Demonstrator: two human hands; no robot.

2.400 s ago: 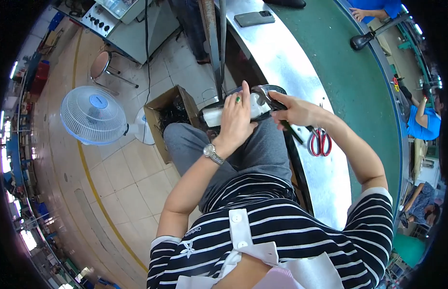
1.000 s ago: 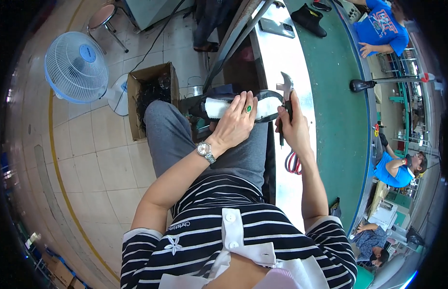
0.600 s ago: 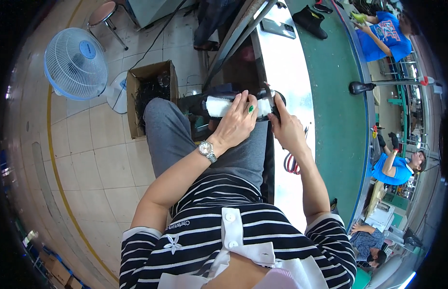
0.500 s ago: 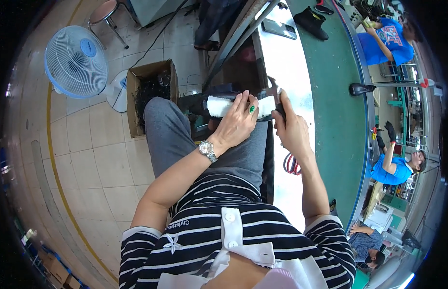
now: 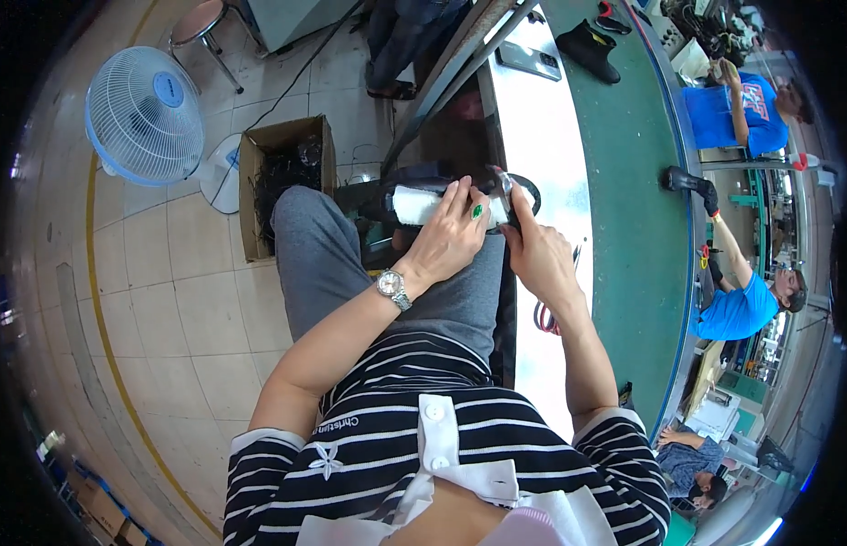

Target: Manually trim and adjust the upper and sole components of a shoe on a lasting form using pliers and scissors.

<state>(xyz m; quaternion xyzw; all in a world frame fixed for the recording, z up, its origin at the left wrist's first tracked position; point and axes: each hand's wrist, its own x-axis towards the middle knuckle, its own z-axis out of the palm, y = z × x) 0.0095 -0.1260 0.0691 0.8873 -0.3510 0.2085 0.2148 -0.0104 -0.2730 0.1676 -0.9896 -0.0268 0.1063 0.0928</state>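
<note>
Right, black shoe (image 5: pixel 416 206) lies sole-up across the lap, white underside facing up; long axis runs left to right, nearly square to the thighs; can't tell toe from heel from where I stand. Left hand (image 5: pixel 449 238) rests palm-down over the shoe's middle, fingers nearly straight and close together; right hand (image 5: pixel 544 259) is curled round a metal-headed tool (image 5: pixel 503 185), head at the shoe's right end, handle mostly hidden by the fingers.

Edges: shoe's right end sits by the near edge of the silver bench (image 5: pixel 551 127); red-handled scissors (image 5: pixel 545 317) lie under the right wrist side, phone (image 5: pixel 529 61) well up the bench, green surface (image 5: pixel 637 227) beyond; cardboard box (image 5: pixel 248 196) stands just past the left knee, fan (image 5: pixel 140 114) farther left.

Writing: pale lettering on the striped shirt (image 5: pixel 533 437) above a flower emblem; fan badge print too small to read; red-and-white print on a co-worker's blue shirt (image 5: pixel 760 118).
</note>
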